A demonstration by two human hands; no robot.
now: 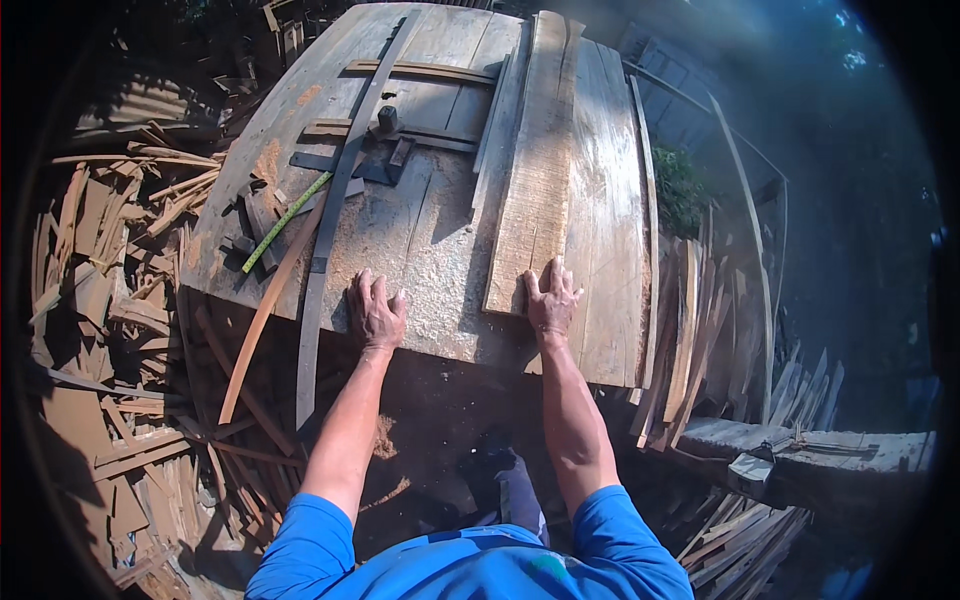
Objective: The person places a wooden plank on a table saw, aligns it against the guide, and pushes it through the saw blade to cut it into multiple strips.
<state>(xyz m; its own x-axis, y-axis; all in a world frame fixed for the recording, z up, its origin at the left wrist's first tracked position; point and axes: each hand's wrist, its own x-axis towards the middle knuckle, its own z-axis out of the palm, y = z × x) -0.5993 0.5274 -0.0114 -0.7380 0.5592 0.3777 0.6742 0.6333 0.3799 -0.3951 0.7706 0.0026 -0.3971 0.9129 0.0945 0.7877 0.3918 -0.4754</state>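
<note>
Resting bare L hand (378, 318) palm-down on nr edge of broad, weathered grey-brown wood tabletop (605, 230), half-open, fingers slightly apart, holding nothing, beside pale sawdust (440, 300). Touching w/ bare R hand (552, 303), fingers spread, not clasped round it, nr end of long, flat, rough-sawn tan wood plank (540, 150), lying lengthwise on tabletop's R half. Also on tabletop, L side: long, thin dark-grey strip (321, 255) jutting past nr edge, plus narrow yellow-green tape (285, 222). Piled off tabletop's L edge: brown wood offcuts (135, 310).
</note>
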